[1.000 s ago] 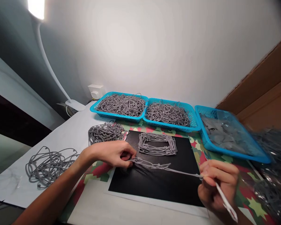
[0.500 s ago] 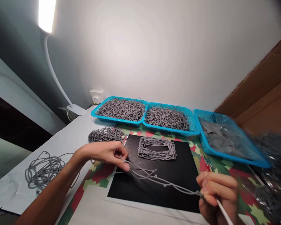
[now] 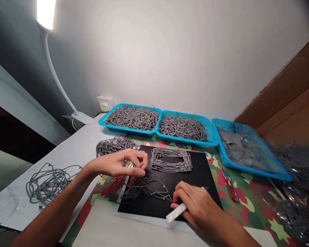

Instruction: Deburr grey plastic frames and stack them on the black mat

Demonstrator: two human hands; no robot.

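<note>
My left hand [image 3: 128,163] is closed, thumb and fingertips pinching a loose bunch of thin grey rubber-like gaskets [image 3: 161,197], which hang blurred over a black mat [image 3: 202,164]. Small round tabs show along their strands. My right hand [image 3: 195,204] wraps round a white-handled tool [image 3: 177,212] whose bluish tip pokes out past the knuckles. The near end of the bunch reaches this hand's fingertips; whether they grip it is hard to see. Behind the hands, a rectangular stack of grey gaskets [image 3: 171,168] lies on the mat.
Two blue baskets [image 3: 126,129] [image 3: 185,141] full of grey gaskets stand at the back. A third blue basket [image 3: 221,151] holds grey pieces in clear plastic. Loose gasket heaps [image 3: 51,185] [image 3: 113,145] lie left. A red-handled tool [image 3: 231,190] lies right; a lamp [image 3: 55,73] rises back left.
My right hand has come left and inward, turning the white-handled tool. The gaskets, stretched between both hands before, now sag in a bunch. My left hand has risen slightly.
</note>
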